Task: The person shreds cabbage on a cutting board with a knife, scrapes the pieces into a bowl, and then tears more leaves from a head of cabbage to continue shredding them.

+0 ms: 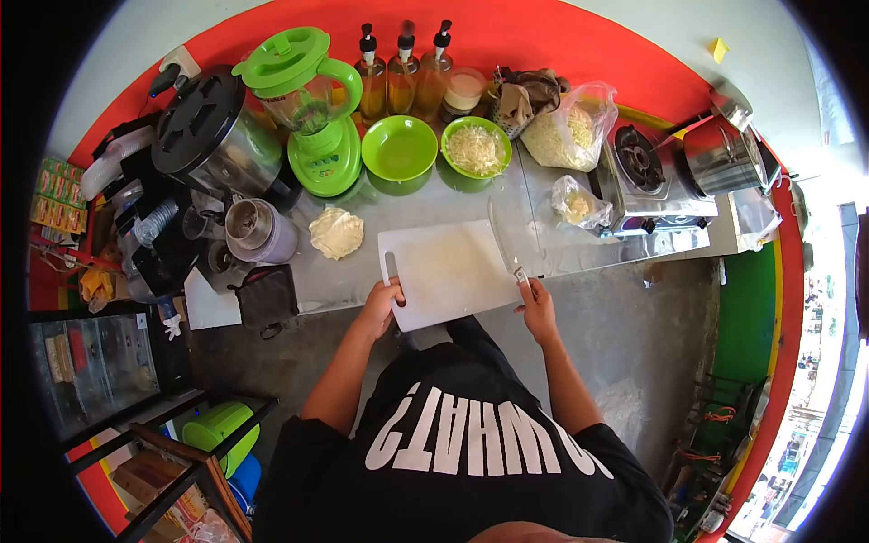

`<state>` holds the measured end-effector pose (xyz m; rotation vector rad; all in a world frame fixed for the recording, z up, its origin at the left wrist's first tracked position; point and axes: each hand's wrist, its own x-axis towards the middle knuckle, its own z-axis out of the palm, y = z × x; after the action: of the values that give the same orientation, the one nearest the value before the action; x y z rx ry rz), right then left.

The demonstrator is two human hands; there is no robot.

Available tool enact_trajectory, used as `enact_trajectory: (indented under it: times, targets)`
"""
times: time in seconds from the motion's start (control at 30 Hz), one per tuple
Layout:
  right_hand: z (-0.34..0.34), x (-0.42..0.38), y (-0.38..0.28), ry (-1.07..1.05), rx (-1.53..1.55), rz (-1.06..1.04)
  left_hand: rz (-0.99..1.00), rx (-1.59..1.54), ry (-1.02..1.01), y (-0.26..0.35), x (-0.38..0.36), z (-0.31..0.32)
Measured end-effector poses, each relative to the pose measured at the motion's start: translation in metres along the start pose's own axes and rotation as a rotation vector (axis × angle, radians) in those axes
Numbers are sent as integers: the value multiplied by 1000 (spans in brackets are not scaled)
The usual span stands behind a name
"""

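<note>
My left hand [380,303] grips the near left corner of a white cutting board [448,271] that lies on the steel counter [362,271]. In my right hand [536,303] is the handle of a long knife [503,246], whose blade lies along the board's right edge. The board's surface carries only pale smears. A pale lump in plastic [336,233] rests just left of the board.
Behind the board stand an empty green bowl [398,147], a green bowl of shredded white food [476,147], a green blender [312,109], three oil bottles [403,77] and bags of food [572,127]. A gas stove [647,176] and metal pot [722,154] sit right. Appliances crowd the left.
</note>
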<state>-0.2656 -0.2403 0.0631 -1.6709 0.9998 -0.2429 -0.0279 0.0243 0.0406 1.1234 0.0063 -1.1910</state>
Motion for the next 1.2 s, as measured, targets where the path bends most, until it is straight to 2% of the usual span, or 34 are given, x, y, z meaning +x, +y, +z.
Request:
enact_trajectory:
  times: [0.1, 0.17, 0.3, 0.4, 0.47, 0.5, 0.57, 0.6, 0.67, 0.8, 0.87, 1.0, 1.07, 1.2]
  targets:
    - [-1, -7, 6, 93, 53, -19, 54, 110, -8, -6, 17, 6]
    - [-3, -4, 11, 57, 13, 48, 114, 274, 251, 2, 23, 22]
    - [-1, 18, 20, 104, 65, 6, 210, 466, 291, -6, 41, 17]
    - [1, 40, 32, 146, -79, -104, 212, 677, 359, -19, 44, 19]
    - [1, 50, 26, 160, -116, -189, 396, 1204, 450, -32, 46, 20]
    - [3, 54, 27, 150, -112, -189, 391, 1206, 460, -34, 43, 24]
    - [1, 61, 32, 292, -225, -227, 317, 1380, 484, -45, 34, 36]
    - [-3, 64, 33, 274, -227, -233, 308, 1373, 502, -50, 33, 37]
    - [-7, 70, 35, 214, -338, -321, 463, 1480, 468, -57, 26, 31]
    - [-6, 77, 30, 112, -304, -343, 438, 1462, 446, -55, 18, 33]
    - [-4, 81, 30, 116, -400, -502, 351, 1451, 454, -50, 15, 42]
    - [-10, 87, 23, 25, -456, -583, 317, 1443, 521, -55, 17, 46]
    - [-13, 92, 21, -50, -493, -559, 365, 1434, 559, -63, 20, 43]
    - [-18, 96, 6, -47, -509, -604, 376, 1301, 621, -58, 17, 53]
